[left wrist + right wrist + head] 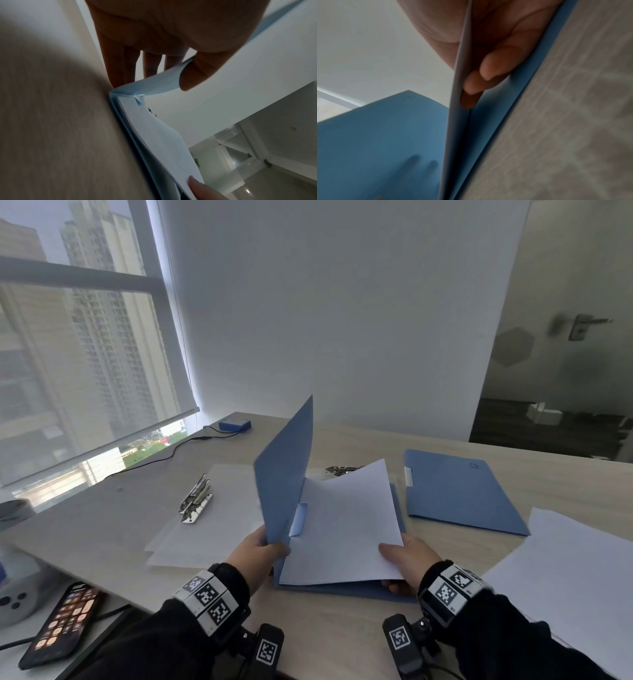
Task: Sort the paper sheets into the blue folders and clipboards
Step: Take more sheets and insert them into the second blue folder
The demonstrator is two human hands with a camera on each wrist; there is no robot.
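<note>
An open blue folder (284, 474) lies in front of me on the desk, its front cover raised upright. My left hand (258, 549) pinches that cover's near edge, thumb on the inside (193, 75). A stack of white sheets (346, 525) rests in the folder, lifted at the right. My right hand (404, 559) grips the stack's near right corner, thumb on top and fingers (491, 70) curled underneath above the folder's back cover (488, 121). A second blue folder (459, 491) lies closed to the right. More loose white sheets (575, 570) sit at the right edge.
Clear clipboards with metal clips (197, 498) and paper lie left of the folder; another clip (342, 470) shows behind it. A phone (65, 621) lies at the lower left. A blue box (235, 424) with a black cable sits by the window. The wall stands behind the desk (113, 518).
</note>
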